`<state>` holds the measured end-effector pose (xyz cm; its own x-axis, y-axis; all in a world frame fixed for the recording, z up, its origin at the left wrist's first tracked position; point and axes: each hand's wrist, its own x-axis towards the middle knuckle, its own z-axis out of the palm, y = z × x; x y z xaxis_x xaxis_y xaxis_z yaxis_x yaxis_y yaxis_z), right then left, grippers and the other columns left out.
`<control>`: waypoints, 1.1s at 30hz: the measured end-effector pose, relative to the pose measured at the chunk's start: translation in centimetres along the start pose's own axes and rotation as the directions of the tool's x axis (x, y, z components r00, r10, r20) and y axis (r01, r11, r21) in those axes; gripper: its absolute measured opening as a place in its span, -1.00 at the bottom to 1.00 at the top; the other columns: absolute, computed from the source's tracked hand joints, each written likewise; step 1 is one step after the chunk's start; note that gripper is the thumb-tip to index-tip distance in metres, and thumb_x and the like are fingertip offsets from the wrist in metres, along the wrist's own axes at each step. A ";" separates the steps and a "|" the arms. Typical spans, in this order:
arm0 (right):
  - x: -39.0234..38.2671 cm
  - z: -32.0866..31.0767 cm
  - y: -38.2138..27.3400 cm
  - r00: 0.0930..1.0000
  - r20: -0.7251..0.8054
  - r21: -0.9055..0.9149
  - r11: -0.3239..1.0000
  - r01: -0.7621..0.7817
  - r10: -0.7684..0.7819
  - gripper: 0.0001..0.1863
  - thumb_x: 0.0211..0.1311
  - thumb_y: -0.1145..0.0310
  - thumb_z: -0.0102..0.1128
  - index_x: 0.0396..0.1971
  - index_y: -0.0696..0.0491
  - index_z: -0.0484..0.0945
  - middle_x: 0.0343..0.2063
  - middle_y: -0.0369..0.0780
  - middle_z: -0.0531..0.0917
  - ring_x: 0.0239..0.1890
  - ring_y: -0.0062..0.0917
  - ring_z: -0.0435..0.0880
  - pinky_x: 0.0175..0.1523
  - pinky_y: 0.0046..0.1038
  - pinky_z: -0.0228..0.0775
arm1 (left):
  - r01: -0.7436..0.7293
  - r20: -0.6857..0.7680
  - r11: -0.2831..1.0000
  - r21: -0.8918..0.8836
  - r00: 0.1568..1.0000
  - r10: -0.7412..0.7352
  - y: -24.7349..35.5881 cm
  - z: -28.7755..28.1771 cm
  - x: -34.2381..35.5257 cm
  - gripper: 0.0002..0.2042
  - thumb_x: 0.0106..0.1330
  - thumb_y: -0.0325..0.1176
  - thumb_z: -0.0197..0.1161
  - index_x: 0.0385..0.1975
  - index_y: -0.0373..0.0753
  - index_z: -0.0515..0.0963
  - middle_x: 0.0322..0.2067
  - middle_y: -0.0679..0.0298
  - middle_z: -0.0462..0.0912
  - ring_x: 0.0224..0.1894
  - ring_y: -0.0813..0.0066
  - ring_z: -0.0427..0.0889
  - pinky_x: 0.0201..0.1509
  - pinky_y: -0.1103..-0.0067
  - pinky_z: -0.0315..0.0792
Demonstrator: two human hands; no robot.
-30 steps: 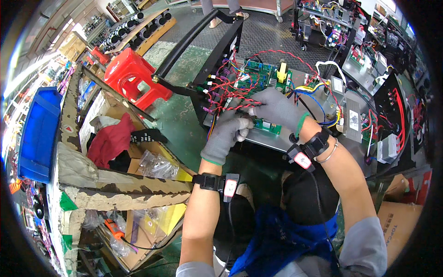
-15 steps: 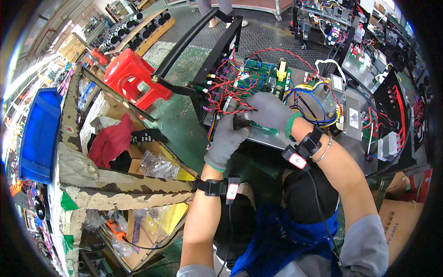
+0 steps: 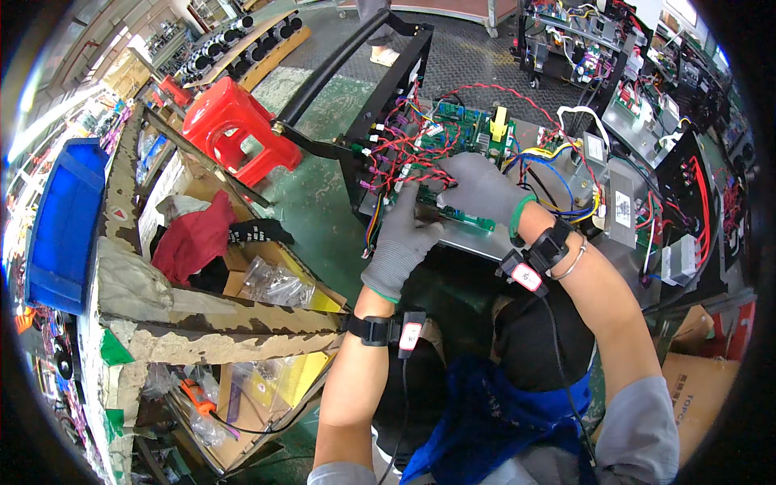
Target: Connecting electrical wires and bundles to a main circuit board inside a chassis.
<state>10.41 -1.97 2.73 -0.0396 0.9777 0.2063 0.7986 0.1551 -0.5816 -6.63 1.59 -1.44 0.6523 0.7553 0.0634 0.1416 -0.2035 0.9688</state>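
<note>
- Green circuit board (image 3: 459,136) sits in an open metal chassis (image 3: 477,238), right in front of both hands. Its long axis runs roughly left-right along the chassis near edge.
- L hand (image 3: 402,238), grey glove, comes up from below w/ fingertips curled onto the near-left corner of the board area, by the red/black twisted wires (image 3: 396,153). Looks like a pinch on smth small, but can't tell what.
- R hand (image 3: 482,190), also grey glove, lies palm-down over the board's near edge, fingers bent and pointing left toward the L hand. Can't tell if it grips anything underneath.
- Hands nearly touch; R is further onto the board, L is more at the edge.
- Room: tight. Black frame panel (image 3: 388,97) stands along the chassis left edge, yellow/blue wire bundle (image 3: 558,174) crowds the right side just beyond the R wrist.
- Open room is only on the near side, toward the body. Red plastic stool (image 3: 230,129) and cardboard box (image 3: 202,267) are well apart, off to the left.
</note>
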 end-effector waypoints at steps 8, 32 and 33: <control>0.1 0.7 -0.1 0.999 0.000 -0.090 0.994 0.053 -0.053 -0.81 -0.14 0.48 0.09 -0.43 0.17 0.52 -0.45 0.03 0.56 -0.30 -0.08 0.54 -0.18 -0.15 0.39 | -0.045 -0.041 0.996 0.071 0.998 0.048 0.2 0.1 -0.2 -0.35 -0.02 -0.53 0.20 0.18 -0.23 0.18 -0.44 0.19 0.57 -0.38 0.44 0.58 -0.24 0.54 0.47; 2.0 1.4 -1.1 0.996 0.047 -0.470 0.881 -0.044 0.075 -0.78 -0.10 0.29 0.13 -0.55 0.16 0.55 -0.58 -0.03 0.57 -0.43 -0.12 0.59 -0.31 -0.19 0.44 | -0.016 0.000 0.990 0.143 1.000 0.017 -2.3 1.4 0.8 -0.48 0.00 -0.51 0.22 0.04 -0.38 0.31 -0.46 0.28 0.53 -0.51 0.60 0.46 -0.44 0.64 0.38; 1.7 1.4 -1.3 0.996 0.043 -0.458 0.887 -0.051 0.080 -0.77 -0.10 0.26 0.14 -0.55 0.15 0.55 -0.58 -0.04 0.57 -0.42 -0.13 0.60 -0.30 -0.19 0.44 | -0.083 -0.018 0.988 0.127 0.996 0.086 -2.2 1.6 0.7 -0.49 0.00 -0.50 0.23 0.03 -0.38 0.32 -0.47 0.28 0.52 -0.52 0.61 0.46 -0.45 0.64 0.38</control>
<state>8.48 -0.27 2.72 -0.0019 0.9921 0.1252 0.9859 0.0228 -0.1659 -5.33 1.57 -3.90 0.6487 0.7460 0.1508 0.1801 -0.3430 0.9219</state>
